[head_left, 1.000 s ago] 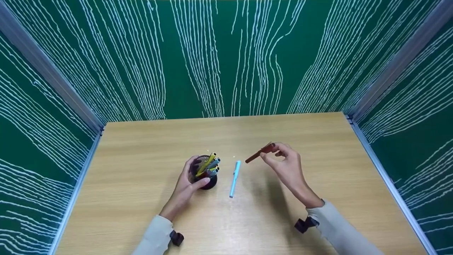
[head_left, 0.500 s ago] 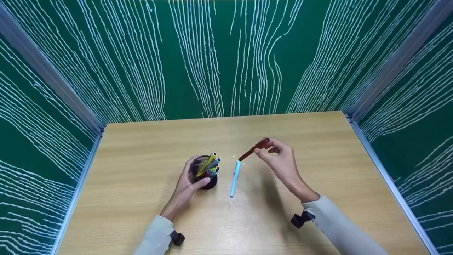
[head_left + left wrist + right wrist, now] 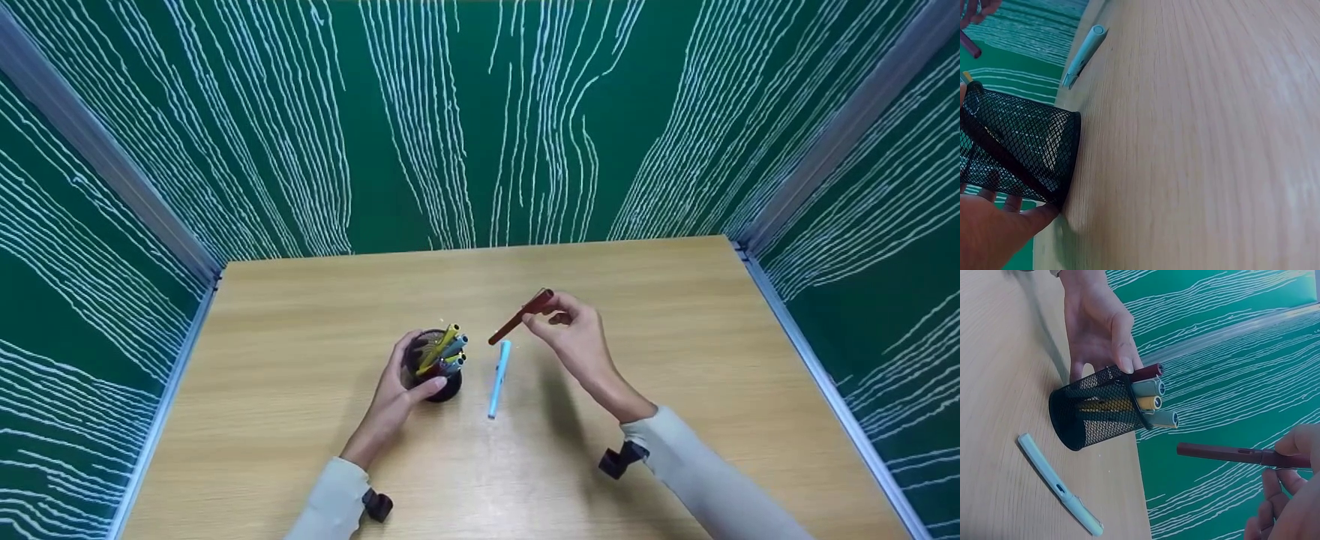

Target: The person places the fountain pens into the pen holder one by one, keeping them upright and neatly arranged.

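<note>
My left hand (image 3: 390, 397) grips a black mesh pen cup (image 3: 1022, 140) standing on the table, thumb near its rim. Several pens poke out of the cup: a yellow pen (image 3: 441, 346), light blue ones and a dark red one (image 3: 1147, 372). Above the table, my right hand (image 3: 574, 337) pinches a dark red pen (image 3: 517, 319) between thumb and fingers. That pen slants, its lower end pointing toward the cup and apart from it. A light blue pen (image 3: 499, 379) lies on the table between the cup and my right hand.
The wooden table (image 3: 315, 315) is bounded by green walls (image 3: 405, 217) with wavy white lines. Metal posts (image 3: 825, 150) stand at the corners. A small black camera (image 3: 622, 459) is strapped at each wrist.
My right hand has moved left with the dark red pen, bringing it over the far end of the lying light blue pen and nearer the cup. The left hand and cup stay put.
</note>
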`<state>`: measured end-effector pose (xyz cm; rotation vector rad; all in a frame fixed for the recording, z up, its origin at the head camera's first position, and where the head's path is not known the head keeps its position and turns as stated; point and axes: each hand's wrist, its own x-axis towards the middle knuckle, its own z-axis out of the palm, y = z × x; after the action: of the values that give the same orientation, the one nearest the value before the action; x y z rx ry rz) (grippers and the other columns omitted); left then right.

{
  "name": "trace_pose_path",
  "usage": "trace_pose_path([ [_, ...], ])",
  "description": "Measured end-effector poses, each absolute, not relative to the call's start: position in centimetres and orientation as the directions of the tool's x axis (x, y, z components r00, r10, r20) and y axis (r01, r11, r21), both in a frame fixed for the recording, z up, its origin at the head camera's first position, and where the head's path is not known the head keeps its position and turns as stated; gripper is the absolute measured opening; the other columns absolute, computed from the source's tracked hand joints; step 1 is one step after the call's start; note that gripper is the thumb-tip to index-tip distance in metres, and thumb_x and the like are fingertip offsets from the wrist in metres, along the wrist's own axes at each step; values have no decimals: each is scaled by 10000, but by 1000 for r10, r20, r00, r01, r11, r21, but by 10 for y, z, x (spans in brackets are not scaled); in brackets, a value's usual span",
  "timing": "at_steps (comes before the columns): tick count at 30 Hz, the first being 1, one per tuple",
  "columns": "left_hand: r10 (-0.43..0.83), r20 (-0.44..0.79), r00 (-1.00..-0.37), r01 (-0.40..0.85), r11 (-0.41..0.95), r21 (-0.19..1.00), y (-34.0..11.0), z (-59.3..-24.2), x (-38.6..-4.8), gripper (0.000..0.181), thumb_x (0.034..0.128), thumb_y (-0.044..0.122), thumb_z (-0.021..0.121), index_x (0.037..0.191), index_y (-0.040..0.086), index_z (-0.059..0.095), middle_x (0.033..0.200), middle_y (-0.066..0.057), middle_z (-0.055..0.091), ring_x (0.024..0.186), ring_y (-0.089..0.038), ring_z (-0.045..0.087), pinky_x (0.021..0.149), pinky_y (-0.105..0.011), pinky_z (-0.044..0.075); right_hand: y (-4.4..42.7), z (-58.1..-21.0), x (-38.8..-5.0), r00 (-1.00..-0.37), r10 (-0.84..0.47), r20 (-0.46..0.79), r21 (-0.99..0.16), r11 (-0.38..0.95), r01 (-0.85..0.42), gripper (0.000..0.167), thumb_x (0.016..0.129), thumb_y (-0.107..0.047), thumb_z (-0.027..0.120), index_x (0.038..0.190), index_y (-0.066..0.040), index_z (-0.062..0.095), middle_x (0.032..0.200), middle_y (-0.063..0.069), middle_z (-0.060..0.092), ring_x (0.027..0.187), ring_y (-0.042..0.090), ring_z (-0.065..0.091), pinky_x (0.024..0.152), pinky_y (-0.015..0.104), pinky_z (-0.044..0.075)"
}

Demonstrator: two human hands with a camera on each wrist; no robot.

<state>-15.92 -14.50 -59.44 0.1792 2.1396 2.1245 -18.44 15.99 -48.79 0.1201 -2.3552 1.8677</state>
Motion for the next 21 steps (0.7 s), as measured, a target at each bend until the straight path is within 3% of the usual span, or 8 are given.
trace_pose_path([
  [12, 168, 22, -985, 23, 5, 1000, -144, -595, -160, 926, 954, 171, 865, 1709, 132, 332, 1701, -139, 428, 1613, -345, 350, 1352, -533, 153, 143, -488, -184, -987, -2, 160, -961, 227, -156, 165, 971, -112, 832, 1128, -67, 807, 1104, 101, 727, 1053, 299, 616, 944, 385, 518],
  [19, 185, 58, -981, 48, -59, 997, -142, -597, -162, 893, 945, 72, 847, 1684, 107, 347, 1674, -189, 452, 1586, -357, 387, 1346, -513, 194, 131, -487, -186, -987, 11, 158, -968, 201, -153, 122, 947, -100, 836, 1060, -62, 810, 1022, 80, 716, 901, 255, 639, 736, 247, 509],
  [21, 182, 55, -982, 47, -44, 998, -143, -597, -162, 893, 948, 86, 847, 1686, 104, 345, 1675, -192, 450, 1585, -362, 386, 1347, -526, 184, 128, -488, -186, -987, 7, 158, -969, 192, -153, 117, 941, -90, 834, 1051, -59, 809, 1016, 78, 718, 891, 249, 642, 728, 241, 510],
])
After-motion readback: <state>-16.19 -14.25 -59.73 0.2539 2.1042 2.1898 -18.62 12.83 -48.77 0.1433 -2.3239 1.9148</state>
